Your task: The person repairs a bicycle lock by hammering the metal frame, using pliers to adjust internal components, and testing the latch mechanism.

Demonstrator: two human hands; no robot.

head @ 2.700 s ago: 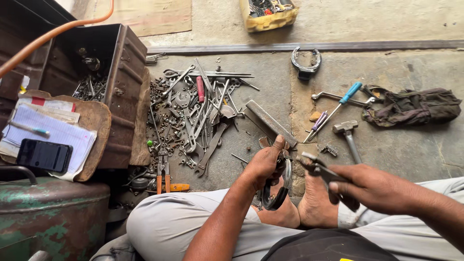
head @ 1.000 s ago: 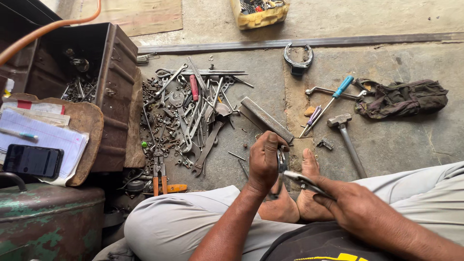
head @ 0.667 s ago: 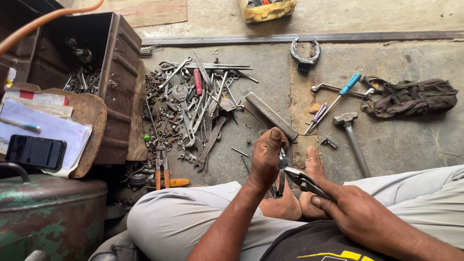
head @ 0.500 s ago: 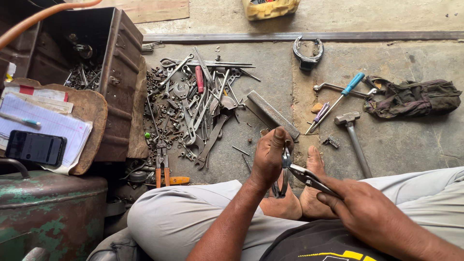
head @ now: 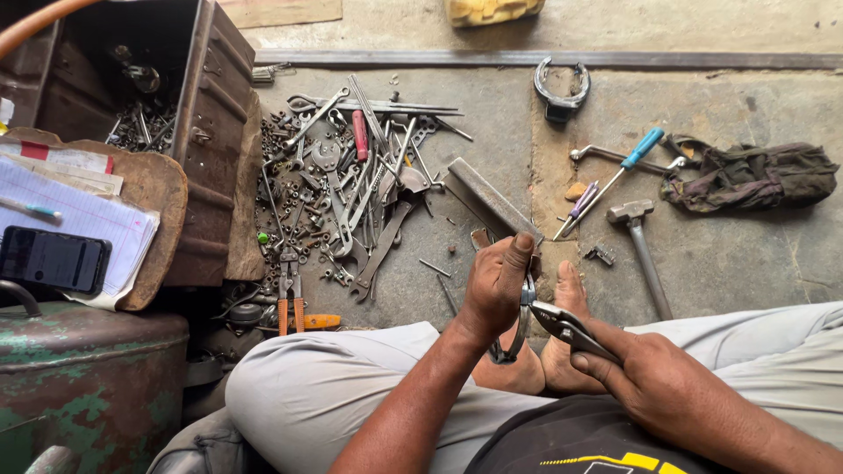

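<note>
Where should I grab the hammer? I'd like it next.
Take the hammer by its bare metal handle, near the lower end, coming from above. It lies flat on the floor, head away from you, handle running toward your right knee, nothing lying on it.

concrete floor (head: 729, 263) — tool heap (head: 351, 193) | hammer (head: 639, 241) | rag (head: 746, 175)

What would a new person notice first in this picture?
First, the two hands at the bottom centre: the left hand grips a metal ring, and the right hand holds pliers against it. Next, the heap of spanners and bolts on the concrete floor, beside the rusty metal box at upper left.
</note>
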